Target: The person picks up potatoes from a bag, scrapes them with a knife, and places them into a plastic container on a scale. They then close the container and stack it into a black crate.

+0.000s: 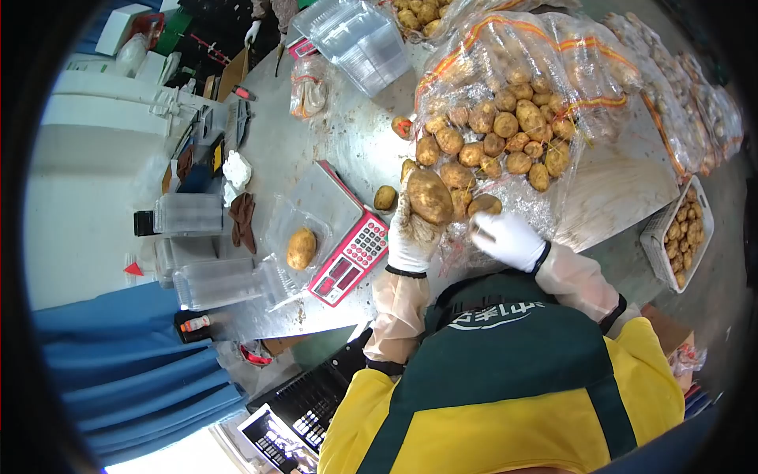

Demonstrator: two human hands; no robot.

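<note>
A brown cloth (242,222), possibly a glove, lies just beside crumpled white material (236,174).

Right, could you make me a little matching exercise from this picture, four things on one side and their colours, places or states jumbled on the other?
Things:
1. Scale
2. Basket
3. Left hand
4. Curtain

Descriptions:
A. Blue, hanging in folds
B. Holding one large potato
C. Pink-edged, with a keypad
D. White, with many smaller potatoes inside

Right pairs: 1-C, 2-D, 3-B, 4-A.
</note>
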